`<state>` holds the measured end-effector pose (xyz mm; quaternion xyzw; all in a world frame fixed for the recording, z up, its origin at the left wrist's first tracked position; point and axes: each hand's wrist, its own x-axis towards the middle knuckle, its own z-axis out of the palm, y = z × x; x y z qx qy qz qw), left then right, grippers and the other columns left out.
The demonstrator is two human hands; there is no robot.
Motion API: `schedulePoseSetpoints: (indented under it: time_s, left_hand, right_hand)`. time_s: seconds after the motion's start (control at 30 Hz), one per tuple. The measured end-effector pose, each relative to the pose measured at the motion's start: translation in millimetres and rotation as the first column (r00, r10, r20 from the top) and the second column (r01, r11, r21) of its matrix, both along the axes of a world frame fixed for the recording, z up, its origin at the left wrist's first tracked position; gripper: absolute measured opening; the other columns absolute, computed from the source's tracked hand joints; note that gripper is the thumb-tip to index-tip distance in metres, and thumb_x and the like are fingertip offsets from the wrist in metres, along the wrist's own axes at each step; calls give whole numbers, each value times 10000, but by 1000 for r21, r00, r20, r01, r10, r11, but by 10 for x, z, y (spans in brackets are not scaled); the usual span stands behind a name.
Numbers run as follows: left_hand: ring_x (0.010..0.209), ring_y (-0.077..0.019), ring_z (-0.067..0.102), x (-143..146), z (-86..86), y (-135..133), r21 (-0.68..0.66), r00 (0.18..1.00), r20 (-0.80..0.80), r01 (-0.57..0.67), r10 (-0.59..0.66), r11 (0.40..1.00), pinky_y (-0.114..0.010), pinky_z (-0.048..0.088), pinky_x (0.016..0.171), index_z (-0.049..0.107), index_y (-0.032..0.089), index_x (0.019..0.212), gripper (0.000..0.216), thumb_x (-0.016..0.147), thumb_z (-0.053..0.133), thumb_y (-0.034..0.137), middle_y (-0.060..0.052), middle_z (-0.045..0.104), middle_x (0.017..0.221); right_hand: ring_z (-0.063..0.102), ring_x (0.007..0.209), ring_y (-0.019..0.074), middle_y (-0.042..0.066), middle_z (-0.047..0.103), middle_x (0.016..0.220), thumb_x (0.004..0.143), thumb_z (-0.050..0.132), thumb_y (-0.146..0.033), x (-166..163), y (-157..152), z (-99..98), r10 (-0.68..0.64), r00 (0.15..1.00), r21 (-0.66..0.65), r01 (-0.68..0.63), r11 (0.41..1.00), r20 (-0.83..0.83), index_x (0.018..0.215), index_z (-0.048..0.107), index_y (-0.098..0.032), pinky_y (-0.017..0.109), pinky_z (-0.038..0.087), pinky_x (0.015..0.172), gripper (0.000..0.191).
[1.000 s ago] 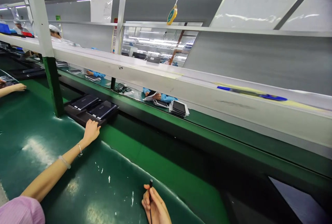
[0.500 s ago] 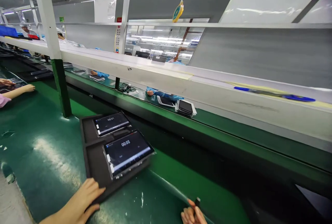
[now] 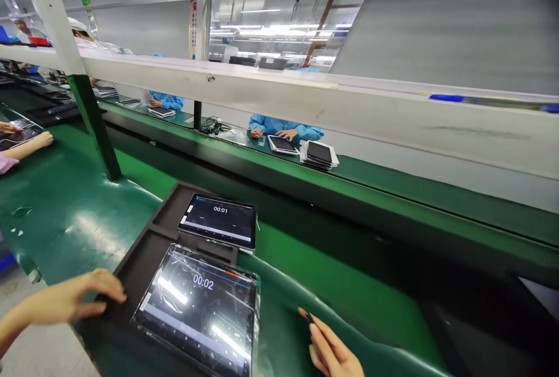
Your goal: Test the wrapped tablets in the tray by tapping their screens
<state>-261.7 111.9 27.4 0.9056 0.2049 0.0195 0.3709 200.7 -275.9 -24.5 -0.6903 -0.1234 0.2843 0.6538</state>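
My left hand grips the near left edge of a black tray, its fingers over the rim. Two tablets lie in the tray's compartments. The nearer tablet is covered in clear film, reads 00:02 and reflects the ceiling lights. Behind it the farther tablet reads 00:01. My right hand is to the right of the tray, apart from it. Its thumb and fingers pinch a small black object, too small to make out its kind.
A green post rises behind the tray at the left. Beyond runs a dark conveyor channel, then another green bench with stacked tablets and a co-worker's blue sleeves. A white shelf beam crosses above. Another person's hand is at the far left.
The tray with both tablets has turned clockwise and come nearer, with my left hand at its edge. My right hand still pinches the small black object. The camera view has tilted down.
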Motion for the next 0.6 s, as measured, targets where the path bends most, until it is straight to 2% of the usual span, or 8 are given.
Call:
schedulePoseSetpoints:
  time_s: [0.03, 0.1, 0.13, 0.2, 0.27, 0.37, 0.47, 0.6]
  left_hand:
    - [1322, -243, 565, 216, 58, 123, -73, 1000, -17, -26, 24, 997, -468, 397, 1188, 699, 421, 1260, 307, 980, 584, 370, 24, 649, 1368]
    - [1309, -280, 550, 718, 28, 297, -36, 971, 117, -206, 209, 978, -508, 368, 1196, 697, 337, 1277, 359, 1002, 513, 477, -37, 627, 1393]
    - [1294, -299, 537, 966, -47, 343, 37, 928, 225, -314, 298, 949, -543, 352, 1196, 699, 291, 1266, 398, 1001, 478, 488, -65, 634, 1368]
    - [1287, -319, 482, 1370, -246, 374, 176, 855, 356, -458, 377, 871, -591, 319, 1196, 698, 278, 1253, 401, 999, 457, 474, -62, 654, 1325]
    - [1265, -309, 466, 1606, -408, 373, 223, 839, 392, -485, 378, 845, -578, 351, 1174, 694, 293, 1242, 380, 1023, 429, 455, -44, 676, 1277]
    - [1231, -283, 488, 1710, -461, 381, 244, 859, 390, -443, 331, 863, -530, 392, 1146, 706, 297, 1177, 337, 1041, 433, 441, -27, 689, 1225]
    - [1229, -277, 483, 1712, -378, 375, 283, 881, 378, -402, 284, 871, -514, 388, 1137, 711, 304, 1121, 287, 1036, 475, 443, -11, 688, 1206]
    - [1247, -258, 482, 1739, -300, 320, 319, 900, 375, -350, 222, 881, -466, 387, 1133, 693, 289, 1136, 284, 1038, 473, 440, -17, 666, 1233]
  right_hand:
    - [408, 506, 174, 5, 497, 615, 731, 841, -753, -35, 47, 2, 30, 996, -44, -27, 999, 79, 1137, 803, -182, 278, 400, 448, 702]
    - [526, 601, 237, 58, 627, 736, 746, 785, -783, -100, 159, 32, 130, 970, -95, -112, 989, 207, 1091, 824, -220, 306, 458, 508, 662]
    - [585, 707, 280, 80, 678, 839, 760, 766, -784, -126, 216, 55, 163, 951, -100, -141, 985, 262, 1051, 833, -238, 321, 498, 571, 622]
    - [622, 866, 323, 95, 710, 981, 827, 712, -766, -162, 316, 98, 213, 918, -90, -193, 977, 335, 1019, 830, -248, 341, 530, 692, 565]
    - [621, 843, 301, 80, 705, 943, 900, 659, -731, -178, 377, 111, 240, 897, -80, -227, 971, 371, 1087, 803, -245, 337, 517, 723, 540]
    - [620, 830, 267, 47, 684, 878, 953, 655, -663, -194, 396, 70, 251, 889, -33, -259, 965, 382, 1067, 755, -235, 318, 492, 757, 454]
    - [636, 877, 266, 57, 699, 931, 964, 676, -630, -230, 391, 1, 255, 889, 10, -280, 960, 380, 946, 734, -214, 313, 482, 775, 420]
    - [606, 801, 265, 76, 697, 923, 950, 702, -634, -282, 417, -51, 220, 883, 1, -242, 970, 416, 959, 774, -201, 332, 454, 705, 440]
